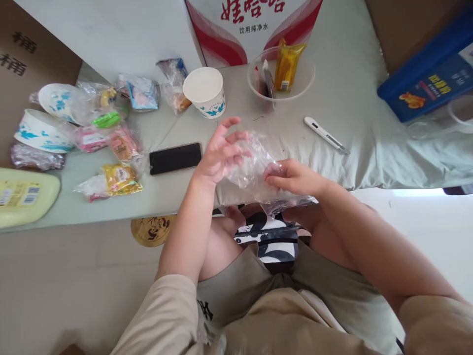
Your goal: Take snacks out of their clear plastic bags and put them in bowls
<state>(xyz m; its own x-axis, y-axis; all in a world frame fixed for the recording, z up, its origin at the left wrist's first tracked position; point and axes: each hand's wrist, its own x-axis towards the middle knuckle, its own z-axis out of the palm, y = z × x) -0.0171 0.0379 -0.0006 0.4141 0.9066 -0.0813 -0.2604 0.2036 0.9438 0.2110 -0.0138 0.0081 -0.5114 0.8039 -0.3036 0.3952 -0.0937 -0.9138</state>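
A crumpled clear plastic bag hangs at the front edge of the cloth-covered table, its lower part drooping over my lap. My right hand pinches the bag at its right side. At the bag's left side is my left hand, palm turned up, with fingers apart and slightly curled; the film lies against or just behind the fingertips. Nearest to my left hand are a black phone lying flat and an upright white paper cup with a blue leaf pattern. A white utility knife rests beyond my right hand.
Behind stands a clear plastic bowl holding a yellow packet and other packs. Wrapped snacks and tipped paper cups crowd the left. A green bottle lies far left; a blue container is at right.
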